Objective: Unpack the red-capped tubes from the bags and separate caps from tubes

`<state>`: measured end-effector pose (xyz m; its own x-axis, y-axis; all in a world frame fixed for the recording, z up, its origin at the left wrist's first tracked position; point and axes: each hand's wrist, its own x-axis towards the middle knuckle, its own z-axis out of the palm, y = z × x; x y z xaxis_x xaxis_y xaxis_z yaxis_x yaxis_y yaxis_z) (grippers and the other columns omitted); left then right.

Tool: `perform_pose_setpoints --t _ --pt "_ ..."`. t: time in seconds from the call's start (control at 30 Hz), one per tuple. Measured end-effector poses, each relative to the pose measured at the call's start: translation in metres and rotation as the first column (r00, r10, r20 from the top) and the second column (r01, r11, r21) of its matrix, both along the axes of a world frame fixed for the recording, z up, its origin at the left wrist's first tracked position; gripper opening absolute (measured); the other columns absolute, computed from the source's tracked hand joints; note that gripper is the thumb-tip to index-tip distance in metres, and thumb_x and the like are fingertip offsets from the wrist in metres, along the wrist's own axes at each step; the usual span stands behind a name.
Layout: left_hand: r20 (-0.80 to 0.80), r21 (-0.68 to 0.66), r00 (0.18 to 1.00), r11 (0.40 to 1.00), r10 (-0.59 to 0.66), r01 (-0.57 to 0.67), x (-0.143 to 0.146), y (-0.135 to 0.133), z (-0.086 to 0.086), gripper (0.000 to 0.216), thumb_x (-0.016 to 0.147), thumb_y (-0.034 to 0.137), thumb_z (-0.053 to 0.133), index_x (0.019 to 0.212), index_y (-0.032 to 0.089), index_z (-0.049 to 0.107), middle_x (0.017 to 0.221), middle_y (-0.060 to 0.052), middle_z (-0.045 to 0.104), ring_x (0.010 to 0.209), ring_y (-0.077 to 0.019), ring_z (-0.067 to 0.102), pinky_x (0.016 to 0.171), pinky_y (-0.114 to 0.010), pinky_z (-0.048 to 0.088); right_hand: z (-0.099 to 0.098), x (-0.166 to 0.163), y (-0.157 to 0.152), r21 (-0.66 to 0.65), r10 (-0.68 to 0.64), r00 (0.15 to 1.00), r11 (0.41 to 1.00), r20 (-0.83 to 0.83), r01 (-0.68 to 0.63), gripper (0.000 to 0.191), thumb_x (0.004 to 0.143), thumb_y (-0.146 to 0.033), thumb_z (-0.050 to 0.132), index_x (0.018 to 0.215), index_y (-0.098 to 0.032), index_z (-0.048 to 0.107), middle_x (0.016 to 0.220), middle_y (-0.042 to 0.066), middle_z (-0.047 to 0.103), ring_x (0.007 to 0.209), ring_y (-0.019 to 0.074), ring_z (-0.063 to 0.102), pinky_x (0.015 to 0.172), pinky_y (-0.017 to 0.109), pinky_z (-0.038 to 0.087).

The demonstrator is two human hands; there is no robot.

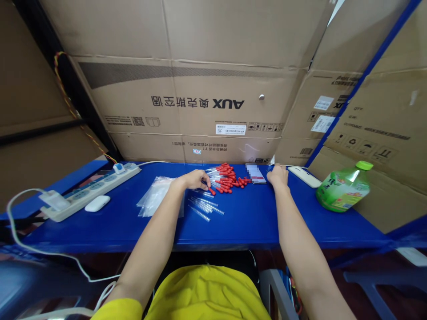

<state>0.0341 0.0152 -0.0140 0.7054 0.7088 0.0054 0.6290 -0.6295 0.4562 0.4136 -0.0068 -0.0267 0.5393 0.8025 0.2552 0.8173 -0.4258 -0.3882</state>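
My left hand (196,180) is pinched at a dropper with a red bulb (212,191), over the left side of a pile. That pile is of droppers (224,178), clear tubes with red rubber bulbs, most bulbs pointing right. Just below it lie several loose clear tubes (203,205) without bulbs. Clear plastic bags (155,198) are stacked beside my left wrist, partly behind the forearm. My right hand (279,176) is closed near the table's back edge, right of a phone with a lit screen (256,174). What its fingers hold is hidden.
A white power strip (96,191) with plugs and a white earbud case (97,203) lie left on the blue table (240,222). On the right are a white phone (304,177) and a green bottle (345,189). Cardboard (200,80) walls the back.
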Motion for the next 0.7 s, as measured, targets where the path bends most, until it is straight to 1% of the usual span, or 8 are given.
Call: perform_pose_setpoints --t 0.07,0.13,0.23,0.33,0.4,0.47,0.57,0.7 --pt "-0.012 0.018 1.0 1.0 -0.012 0.012 0.0 -0.002 0.003 0.017 0.072 0.028 0.08 0.086 0.021 0.084 0.089 -0.003 0.075 0.084 -0.0163 0.064 0.072 -0.021 0.043 0.004 -0.014 0.0 0.152 0.09 0.996 0.984 0.029 -0.093 0.04 0.095 -0.016 0.051 0.132 -0.007 0.065 0.128 0.025 0.064 0.121 0.0324 0.062 0.102 0.04 0.046" --pt "-0.028 0.0 1.0 1.0 -0.007 0.007 -0.001 -0.004 0.005 0.016 0.072 0.029 0.08 0.086 0.02 0.083 0.091 -0.003 0.076 0.085 -0.0167 0.065 0.073 -0.022 0.044 0.01 -0.034 -0.002 0.3 0.225 0.972 0.924 0.071 -0.236 0.038 0.097 -0.016 0.045 0.127 -0.01 0.068 0.122 0.021 0.068 0.113 0.0308 0.064 0.099 0.041 0.047" --pt "-0.039 -0.093 0.999 0.995 0.02 -0.023 -0.003 -0.006 0.008 0.017 0.076 0.031 0.076 0.088 0.019 0.081 0.09 -0.004 0.077 0.082 -0.0172 0.067 0.073 -0.023 0.045 0.017 -0.076 -0.011 0.422 0.52 0.832 0.721 0.194 -0.549 0.034 0.102 -0.021 0.042 0.119 -0.014 0.07 0.116 0.016 0.073 0.107 0.0272 0.065 0.099 0.039 0.047" --pt "0.049 -0.176 0.998 0.984 0.045 -0.036 -0.005 -0.009 0.011 0.021 0.08 0.036 0.073 0.088 0.017 0.075 0.089 -0.005 0.077 0.08 -0.0181 0.067 0.074 -0.025 0.047 0.019 -0.117 -0.025 0.299 0.776 0.537 0.454 0.33 -0.839 0.03 0.106 -0.027 0.045 0.113 -0.019 0.072 0.111 0.011 0.074 0.105 0.0243 0.062 0.097 0.035 0.046" --pt "0.163 -0.249 0.985 0.968 0.049 -0.007 -0.004 -0.012 0.014 0.027 0.084 0.044 0.07 0.089 0.017 0.069 0.089 -0.007 0.076 0.079 -0.0187 0.067 0.074 -0.027 0.048 0.016 -0.138 -0.033 0.178 0.829 0.408 0.367 0.382 -0.913 0.028 0.106 -0.032 0.049 0.115 -0.019 0.072 0.113 0.01 0.074 0.104 0.024 0.06 0.095 0.035 0.045" --pt "0.252 -0.305 0.966 0.952 0.056 0.024 -0.002 -0.015 0.015 0.033 0.087 0.05 0.065 0.092 0.018 0.064 0.086 -0.006 0.073 0.077 -0.0184 0.064 0.073 -0.028 0.048 0.013 -0.151 -0.038 0.086 0.83 0.369 0.368 0.418 -0.926 0.028 0.105 -0.037 0.055 0.118 -0.019 0.071 0.116 0.01 0.073 0.11 0.0256 0.058 0.097 0.036 0.043" --pt "0.321 -0.285 0.944 0.958 0.077 0.019 0.005 -0.018 0.013 0.033 0.087 0.05 0.063 0.094 0.018 0.061 0.081 -0.003 0.067 0.073 -0.0165 0.058 0.071 -0.027 0.046 0.008 -0.159 -0.041 -0.013 0.808 0.387 0.437 0.444 -0.899 0.029 0.108 -0.035 0.048 0.115 -0.016 0.069 0.117 0.013 0.072 0.108 0.025 0.058 0.096 0.036 0.041" --pt "0.412 -0.244 0.905 0.97 0.106 -0.003 0.02 -0.016 0.006 0.033 0.089 0.048 0.059 0.097 0.017 0.064 0.091 -0.005 0.069 0.079 -0.0179 0.059 0.077 -0.029 0.048 0.007 -0.157 -0.041 -0.028 0.76 0.441 0.515 0.478 -0.857 0.031 0.11 -0.033 0.041 0.114 -0.015 0.066 0.112 0.013 0.072 0.106 0.0248 0.059 0.092 0.035 0.04"
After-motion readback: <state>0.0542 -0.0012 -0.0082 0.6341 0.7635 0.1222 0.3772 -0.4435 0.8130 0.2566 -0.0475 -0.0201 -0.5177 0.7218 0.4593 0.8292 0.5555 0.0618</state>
